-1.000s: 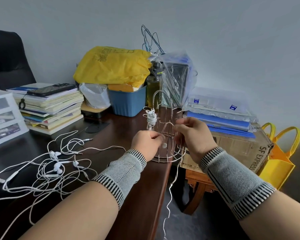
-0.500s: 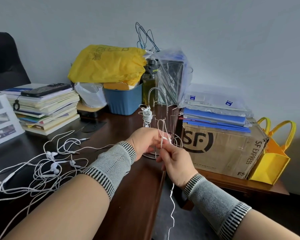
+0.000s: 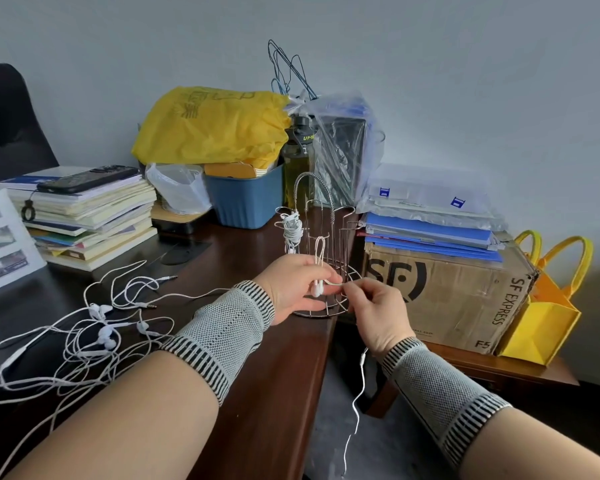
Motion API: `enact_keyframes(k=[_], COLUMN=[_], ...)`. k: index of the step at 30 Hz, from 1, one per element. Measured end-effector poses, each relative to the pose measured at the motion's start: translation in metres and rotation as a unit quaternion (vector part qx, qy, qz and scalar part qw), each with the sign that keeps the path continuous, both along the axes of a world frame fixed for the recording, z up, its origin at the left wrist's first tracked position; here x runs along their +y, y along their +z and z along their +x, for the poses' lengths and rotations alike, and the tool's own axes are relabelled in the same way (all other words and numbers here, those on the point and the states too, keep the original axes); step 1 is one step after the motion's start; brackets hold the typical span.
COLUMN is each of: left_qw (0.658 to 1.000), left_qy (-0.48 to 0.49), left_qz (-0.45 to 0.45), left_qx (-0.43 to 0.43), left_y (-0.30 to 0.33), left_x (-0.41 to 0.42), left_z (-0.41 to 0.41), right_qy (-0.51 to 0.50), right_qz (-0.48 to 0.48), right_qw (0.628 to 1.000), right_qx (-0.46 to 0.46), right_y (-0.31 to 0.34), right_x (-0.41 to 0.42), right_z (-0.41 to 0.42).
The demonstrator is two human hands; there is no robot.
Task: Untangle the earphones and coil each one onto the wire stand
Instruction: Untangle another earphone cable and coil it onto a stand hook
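**Both hands pinch one earphone at the wire stand**

The left hand [image 3: 293, 285] pinches white earbuds [image 3: 317, 288] between thumb and fingers; the right hand [image 3: 378, 311] pinches the same earphone's cord just beside them, its tail hanging off the desk edge [image 3: 312, 368]. The hands hide the wire stand's [image 3: 321, 237] base front. One coiled earphone [image 3: 291, 230] hangs on the stand. Tangled earphones [image 3: 94, 334] lie left, partly cut off. A blue bin [image 3: 246, 202] holds yellow packets, hard to identify.

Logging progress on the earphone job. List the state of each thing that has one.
Left hand: holds earbuds and a cable loop.
Right hand: pinches the cable.
Held earphone: partly looped, tail hanging off the desk edge.
Wire stand: upright, one coiled earphone on it.
Earphone pile: tangled on the desk.
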State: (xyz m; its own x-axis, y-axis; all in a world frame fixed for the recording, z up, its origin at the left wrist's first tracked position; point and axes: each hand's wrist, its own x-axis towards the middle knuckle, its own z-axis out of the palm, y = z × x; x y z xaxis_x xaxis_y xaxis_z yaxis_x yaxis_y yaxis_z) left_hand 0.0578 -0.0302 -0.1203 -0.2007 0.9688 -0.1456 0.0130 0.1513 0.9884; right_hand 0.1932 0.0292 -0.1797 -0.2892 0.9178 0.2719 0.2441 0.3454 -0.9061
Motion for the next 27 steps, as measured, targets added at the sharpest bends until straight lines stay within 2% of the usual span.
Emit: enact_keyframes(k=[10, 12, 18, 27], left_qw=[0.989, 0.989, 0.987, 0.963], left_qy=[0.02, 0.032, 0.102, 0.196], left_qz=[0.045, 0.059, 0.124, 0.174], left_qx=[0.139, 0.132, 0.022, 0.059], left_y=[-0.013, -0.013, -0.007, -0.027], left_x=[-0.001, -0.001, 0.005, 0.012], left_z=[-0.002, -0.003, 0.0, -0.002], right_qy=[-0.018, -0.007, 0.003, -0.071], right_qz=[-0.032, -0.037, -0.029, -0.012], right_qw=[0.991, 0.99, 0.992, 0.989], right_qx=[0.127, 0.134, 0.122, 0.13], right_y=[0.033, 0.038, 0.042, 0.047], right_x=[0.007, 0.006, 0.005, 0.017], right_z=[-0.004, -0.005, -0.007, 0.002])
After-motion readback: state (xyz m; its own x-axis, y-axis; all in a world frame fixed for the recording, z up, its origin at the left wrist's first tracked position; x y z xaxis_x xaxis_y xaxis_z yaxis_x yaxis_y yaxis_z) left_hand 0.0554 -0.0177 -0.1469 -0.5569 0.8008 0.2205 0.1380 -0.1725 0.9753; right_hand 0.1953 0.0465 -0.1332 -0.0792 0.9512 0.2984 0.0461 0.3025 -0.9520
